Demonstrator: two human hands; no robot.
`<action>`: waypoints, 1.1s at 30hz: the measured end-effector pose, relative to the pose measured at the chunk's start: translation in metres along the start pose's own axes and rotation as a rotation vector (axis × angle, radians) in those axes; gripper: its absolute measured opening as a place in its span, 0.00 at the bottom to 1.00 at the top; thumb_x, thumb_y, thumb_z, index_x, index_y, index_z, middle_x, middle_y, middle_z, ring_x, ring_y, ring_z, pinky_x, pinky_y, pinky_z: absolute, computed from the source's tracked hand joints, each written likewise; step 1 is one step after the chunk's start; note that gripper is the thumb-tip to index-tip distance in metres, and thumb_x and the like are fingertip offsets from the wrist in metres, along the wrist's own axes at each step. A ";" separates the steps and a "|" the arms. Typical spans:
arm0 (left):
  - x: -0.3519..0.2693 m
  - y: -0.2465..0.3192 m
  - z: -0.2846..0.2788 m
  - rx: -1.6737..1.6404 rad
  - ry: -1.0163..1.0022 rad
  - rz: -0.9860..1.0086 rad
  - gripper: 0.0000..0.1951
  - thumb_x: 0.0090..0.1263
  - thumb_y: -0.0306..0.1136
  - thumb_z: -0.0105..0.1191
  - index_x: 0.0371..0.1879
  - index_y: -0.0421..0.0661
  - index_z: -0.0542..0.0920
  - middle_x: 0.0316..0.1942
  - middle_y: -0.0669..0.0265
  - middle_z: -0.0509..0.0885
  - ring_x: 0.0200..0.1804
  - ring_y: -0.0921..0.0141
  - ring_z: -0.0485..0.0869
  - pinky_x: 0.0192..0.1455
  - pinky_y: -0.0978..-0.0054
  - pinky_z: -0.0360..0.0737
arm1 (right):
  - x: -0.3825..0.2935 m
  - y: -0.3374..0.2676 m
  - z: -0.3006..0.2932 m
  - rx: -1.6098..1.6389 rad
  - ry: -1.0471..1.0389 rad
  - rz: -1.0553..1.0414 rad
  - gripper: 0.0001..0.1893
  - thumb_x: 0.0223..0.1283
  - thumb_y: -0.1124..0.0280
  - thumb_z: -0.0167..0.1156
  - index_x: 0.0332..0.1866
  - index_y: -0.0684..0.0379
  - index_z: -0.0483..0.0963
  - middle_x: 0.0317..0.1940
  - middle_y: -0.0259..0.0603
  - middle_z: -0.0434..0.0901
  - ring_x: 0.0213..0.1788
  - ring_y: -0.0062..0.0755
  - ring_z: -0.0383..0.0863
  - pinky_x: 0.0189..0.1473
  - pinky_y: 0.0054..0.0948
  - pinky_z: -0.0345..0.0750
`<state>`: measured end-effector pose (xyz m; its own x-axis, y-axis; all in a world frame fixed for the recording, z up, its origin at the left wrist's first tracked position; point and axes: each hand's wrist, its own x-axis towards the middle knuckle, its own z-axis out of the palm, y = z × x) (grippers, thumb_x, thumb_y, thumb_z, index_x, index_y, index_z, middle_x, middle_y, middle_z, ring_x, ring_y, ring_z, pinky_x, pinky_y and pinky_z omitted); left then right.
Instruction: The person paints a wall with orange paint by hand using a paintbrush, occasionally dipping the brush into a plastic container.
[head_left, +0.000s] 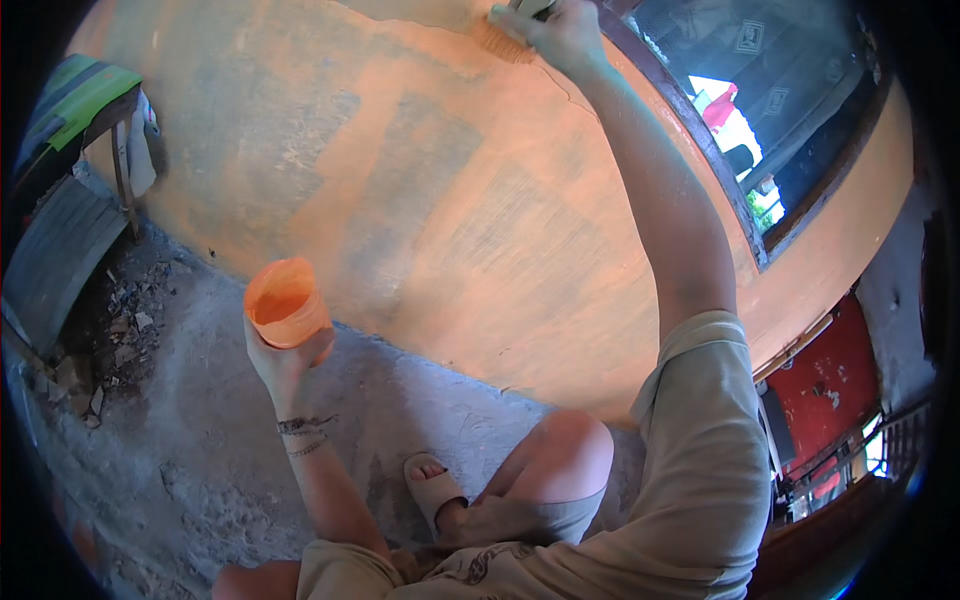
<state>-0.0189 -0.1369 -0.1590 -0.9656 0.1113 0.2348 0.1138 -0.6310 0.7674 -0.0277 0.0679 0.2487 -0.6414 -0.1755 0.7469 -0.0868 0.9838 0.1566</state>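
Observation:
My right hand (570, 37) is stretched up to the wall, gripping a paintbrush (506, 41) whose orange-coated bristles meet the surface. The wall (450, 202) carries patchy orange paint, with greyer areas showing between the strokes. In my left hand (289, 360) is an orange plastic cup (289, 304), held around its lower part. Orange paint lies inside the cup, and its rim and sides are smeared with the same colour. The cup is above the floor, apart from the wall.
A window with a dark frame (697, 161) is set in the wall at the upper right. At left stands a table with a green striped cover (90, 97), beside a grey sheet (64, 247) and rubble (127, 330). Rough concrete floor (202, 442) runs along the wall. A red panel (825, 375) is at right.

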 end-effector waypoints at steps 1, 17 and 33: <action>-0.001 0.000 0.002 -0.003 -0.001 -0.003 0.40 0.40 0.26 0.73 0.59 0.42 0.72 0.50 0.65 0.80 0.50 0.70 0.81 0.53 0.71 0.78 | 0.002 -0.001 -0.003 -0.004 -0.002 0.000 0.12 0.51 0.65 0.74 0.27 0.60 0.78 0.21 0.35 0.79 0.25 0.23 0.77 0.30 0.28 0.75; -0.002 0.001 -0.001 0.060 0.019 0.004 0.39 0.40 0.25 0.72 0.58 0.42 0.72 0.50 0.65 0.80 0.50 0.70 0.81 0.54 0.71 0.78 | 0.004 -0.027 0.008 -0.316 -0.185 0.051 0.18 0.48 0.54 0.72 0.32 0.58 0.78 0.27 0.44 0.84 0.33 0.38 0.85 0.37 0.35 0.79; -0.008 0.004 0.016 -0.022 0.015 -0.031 0.39 0.40 0.25 0.72 0.59 0.42 0.73 0.51 0.65 0.80 0.52 0.69 0.81 0.56 0.70 0.77 | -0.131 0.052 0.059 -0.879 -0.105 -0.591 0.10 0.50 0.65 0.60 0.39 0.52 0.79 0.44 0.44 0.80 0.52 0.43 0.79 0.37 0.35 0.82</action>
<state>-0.0073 -0.1283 -0.1484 -0.9721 0.1196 0.2020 0.0790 -0.6439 0.7610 0.0068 0.1446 0.1215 -0.7439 -0.5712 0.3468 0.1485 0.3647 0.9192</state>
